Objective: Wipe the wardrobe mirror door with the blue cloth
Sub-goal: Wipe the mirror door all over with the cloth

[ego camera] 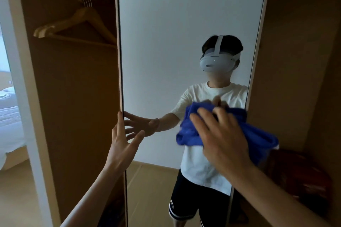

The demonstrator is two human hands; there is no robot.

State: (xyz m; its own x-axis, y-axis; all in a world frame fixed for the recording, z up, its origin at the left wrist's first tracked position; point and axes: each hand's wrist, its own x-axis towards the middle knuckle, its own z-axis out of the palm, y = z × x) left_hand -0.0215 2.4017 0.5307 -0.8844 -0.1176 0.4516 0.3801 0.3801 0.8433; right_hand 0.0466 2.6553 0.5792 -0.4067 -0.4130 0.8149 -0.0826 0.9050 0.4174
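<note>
The tall wardrobe mirror door (166, 33) stands open in front of me, framed in pale wood. My right hand (221, 138) presses a bunched blue cloth (188, 134) flat against the glass near the mirror's right edge, at chest height. My left hand (123, 142) has its fingers spread, with the fingertips resting on the mirror's left frame edge. The glass reflects a person in a white T-shirt and black shorts wearing a headset, along with both hands and the cloth.
Behind the door on the left, wooden hangers (77, 24) hang on a rail inside the brown wardrobe (73, 97). A bed (9, 116) shows at far left. A dark reddish object (302, 177) sits low on the right.
</note>
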